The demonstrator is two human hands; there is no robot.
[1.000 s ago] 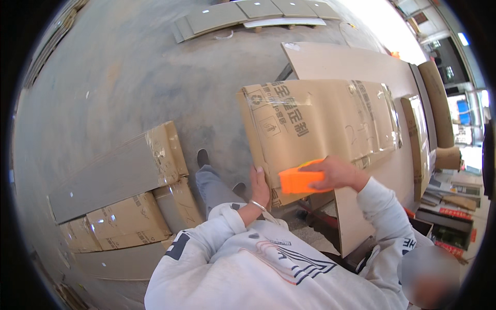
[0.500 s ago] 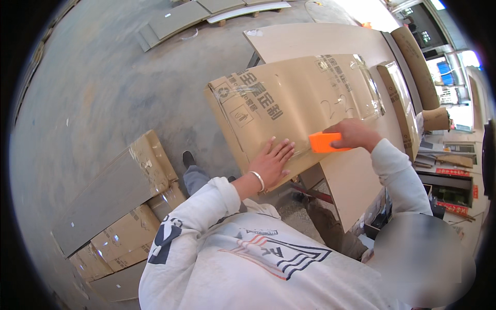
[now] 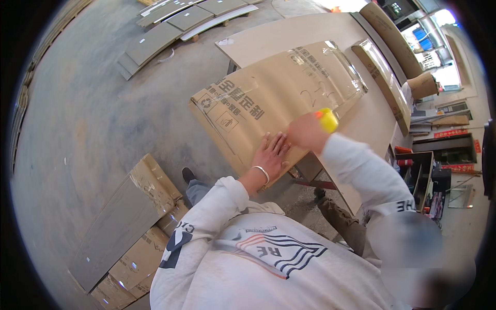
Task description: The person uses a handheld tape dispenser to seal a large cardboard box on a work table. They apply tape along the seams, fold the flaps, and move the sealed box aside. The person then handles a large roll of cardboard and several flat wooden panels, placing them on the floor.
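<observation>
A long brown cardboard carton (image 3: 268, 85), printed in dark ink and wrapped with clear tape, lies on a pale board. Flat on its near edge rests my left hand (image 3: 272, 155), fingers stretched out and a light bangle at the wrist. Just right of it, my right hand (image 3: 306, 132) is closed round an orange and yellow tape dispenser (image 3: 327, 120). Motion blurs that hand, which hides part of the dispenser. The two hands are close together, and I cannot tell whether they touch.
The pale board (image 3: 279, 31) extends beyond the carton, with a narrow wrapped carton (image 3: 385, 77) on its right. Stacked cartons and a grey panel (image 3: 116, 227) lie at left. Flat panels (image 3: 181, 23) lie at the back. A leg in brown trousers (image 3: 338, 219) stands beneath the board's near side.
My right hand has moved left with the tape dispenser, close to my left hand, and has turned so its yellow part shows. My left hand stays on the carton. The view has shifted.
</observation>
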